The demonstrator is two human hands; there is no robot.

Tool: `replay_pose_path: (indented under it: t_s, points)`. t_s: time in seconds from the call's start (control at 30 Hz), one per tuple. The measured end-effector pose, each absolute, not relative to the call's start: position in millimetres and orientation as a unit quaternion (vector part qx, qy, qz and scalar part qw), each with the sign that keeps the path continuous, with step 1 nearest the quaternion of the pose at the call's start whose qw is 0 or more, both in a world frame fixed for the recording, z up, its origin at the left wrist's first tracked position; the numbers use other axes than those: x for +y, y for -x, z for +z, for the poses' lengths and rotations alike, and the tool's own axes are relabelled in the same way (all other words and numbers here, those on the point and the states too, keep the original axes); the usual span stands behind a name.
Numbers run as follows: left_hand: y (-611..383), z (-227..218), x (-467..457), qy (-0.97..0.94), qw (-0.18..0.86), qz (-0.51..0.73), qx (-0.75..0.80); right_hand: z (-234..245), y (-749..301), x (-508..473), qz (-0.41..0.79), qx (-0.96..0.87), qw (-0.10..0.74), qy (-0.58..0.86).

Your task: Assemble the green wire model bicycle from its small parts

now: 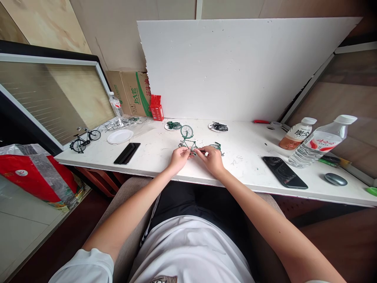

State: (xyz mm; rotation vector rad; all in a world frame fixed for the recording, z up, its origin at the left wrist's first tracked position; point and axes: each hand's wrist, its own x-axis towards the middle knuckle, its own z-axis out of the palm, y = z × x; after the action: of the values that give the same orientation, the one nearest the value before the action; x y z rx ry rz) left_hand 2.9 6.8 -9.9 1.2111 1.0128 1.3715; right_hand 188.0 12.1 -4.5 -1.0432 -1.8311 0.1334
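A small green model bicycle (186, 132) is between my hands over the front of the white table, one spoked wheel pointing away from me. My left hand (179, 158) pinches its frame from the left. From the right, the thumb and fingers of my right hand (212, 160) close on the same frame, near the middle. Whether a smaller part sits between the fingertips is hidden. Just behind my right hand lie more green bicycle parts (216, 145), partly covered by it.
Behind stand plates of green parts (174, 125) and black parts (218, 127). To the left are a finished black model bicycle (85, 140), a white plate (120, 136) and a phone (127, 153). Rightward lie another phone (285, 172), bottles (319, 143) and a mouse (335, 179).
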Motion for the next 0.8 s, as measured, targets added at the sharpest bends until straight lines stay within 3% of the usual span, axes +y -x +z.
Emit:
replay_pose_path:
  t_s: [0.33, 0.5, 0.63, 0.8]
  points:
    - [-3.1, -17.8, 10.5, -0.532, 0.487, 0.571, 0.393, -3.9, -187.0, 10.7, 0.001, -0.766, 0.44, 0.469]
    - [-1.4, -22.3, 13.5, -0.563, 0.464, 0.556, 0.398, -1.4, -185.3, 8.7, -0.024, -0.779, 0.373, 0.503]
    - [-1.2, -25.0, 16.0, -0.571, 0.455, 0.556, 0.398, 4.0, -182.9, 4.4, -0.005, -0.779, 0.318, 0.54]
    - [-1.6, -26.9, 18.1, -0.559, 0.454, 0.567, 0.4, 7.8, -181.6, 0.4, 0.052, -0.779, 0.319, 0.538]
